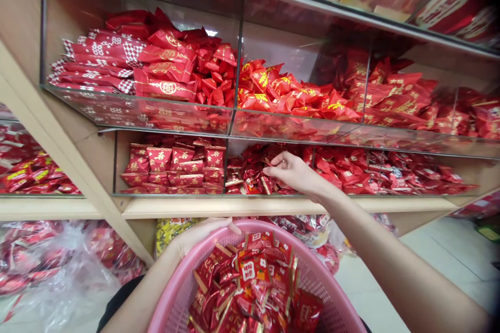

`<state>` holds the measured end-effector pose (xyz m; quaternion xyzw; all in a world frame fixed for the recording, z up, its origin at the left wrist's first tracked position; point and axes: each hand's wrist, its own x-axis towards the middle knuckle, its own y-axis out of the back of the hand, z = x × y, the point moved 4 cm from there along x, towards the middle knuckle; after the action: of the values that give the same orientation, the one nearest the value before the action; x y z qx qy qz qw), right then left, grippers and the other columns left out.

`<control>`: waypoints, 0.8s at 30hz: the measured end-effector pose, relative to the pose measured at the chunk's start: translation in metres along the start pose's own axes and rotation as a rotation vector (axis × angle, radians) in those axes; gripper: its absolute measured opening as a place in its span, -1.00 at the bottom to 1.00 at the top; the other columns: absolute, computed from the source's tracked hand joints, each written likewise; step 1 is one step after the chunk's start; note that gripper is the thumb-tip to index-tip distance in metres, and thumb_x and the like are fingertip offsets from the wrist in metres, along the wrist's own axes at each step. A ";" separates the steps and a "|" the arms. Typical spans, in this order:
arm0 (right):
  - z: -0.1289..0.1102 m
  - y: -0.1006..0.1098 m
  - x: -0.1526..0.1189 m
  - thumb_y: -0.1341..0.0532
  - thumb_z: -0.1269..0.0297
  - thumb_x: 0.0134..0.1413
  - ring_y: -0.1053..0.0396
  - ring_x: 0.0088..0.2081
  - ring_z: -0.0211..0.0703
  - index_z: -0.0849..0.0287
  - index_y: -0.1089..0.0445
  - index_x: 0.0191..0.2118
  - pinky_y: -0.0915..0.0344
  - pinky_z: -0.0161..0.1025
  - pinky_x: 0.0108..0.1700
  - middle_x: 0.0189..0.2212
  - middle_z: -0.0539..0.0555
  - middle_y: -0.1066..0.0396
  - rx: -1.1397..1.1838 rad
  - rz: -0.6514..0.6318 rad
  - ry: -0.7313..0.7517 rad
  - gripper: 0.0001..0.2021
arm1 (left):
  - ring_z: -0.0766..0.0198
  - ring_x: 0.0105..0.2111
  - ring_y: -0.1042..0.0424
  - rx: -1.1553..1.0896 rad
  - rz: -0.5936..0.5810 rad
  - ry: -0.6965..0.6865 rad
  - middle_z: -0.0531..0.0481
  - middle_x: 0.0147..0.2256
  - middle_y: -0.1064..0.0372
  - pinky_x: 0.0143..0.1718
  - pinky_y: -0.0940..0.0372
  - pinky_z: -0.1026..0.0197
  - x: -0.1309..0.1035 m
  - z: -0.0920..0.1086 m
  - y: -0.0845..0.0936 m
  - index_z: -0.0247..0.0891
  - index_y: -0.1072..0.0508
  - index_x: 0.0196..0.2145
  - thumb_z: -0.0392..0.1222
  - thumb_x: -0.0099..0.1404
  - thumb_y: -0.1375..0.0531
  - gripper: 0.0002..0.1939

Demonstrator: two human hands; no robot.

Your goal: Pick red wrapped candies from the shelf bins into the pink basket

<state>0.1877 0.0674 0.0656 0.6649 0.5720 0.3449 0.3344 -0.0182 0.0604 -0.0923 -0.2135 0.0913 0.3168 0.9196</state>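
A pink plastic basket (336,283) stands low in front of me, holding a heap of red wrapped candies (253,270). My left hand (199,234) is closed on the far left rim of this basket, thumb over the edge. Up in the lower shelf compartment, my right hand (291,169) reaches among small shiny dark-red wrapped candies (253,179). Its thumb and fingers are drawn together at the candies; whatever lies between the fingertips is too small to make out.
Glass dividers split the wooden shelf (219,207) into compartments of red packets. Square red packets (175,166) fill the bin left of my right hand. Above runs a glass ledge (297,127). Clear plastic bags (66,276) of candies lie at lower left.
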 end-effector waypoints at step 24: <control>0.009 -0.088 -0.114 -0.24 0.17 -0.03 -0.38 -0.33 -0.21 0.22 -0.42 -0.32 -0.22 -0.22 -0.14 -0.39 0.06 -0.47 1.330 -0.585 -0.373 -0.79 | 0.20 -0.25 -0.41 -0.041 -0.052 -0.016 -0.08 -0.25 -0.47 -0.07 -0.17 0.16 0.000 0.003 -0.005 -0.29 -0.51 -0.27 -0.06 0.24 -0.09 -0.71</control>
<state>0.1362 -0.0351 -0.0221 0.5951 0.7468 -0.2951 0.0314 -0.0148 0.0582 -0.0878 -0.2323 0.0715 0.2963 0.9237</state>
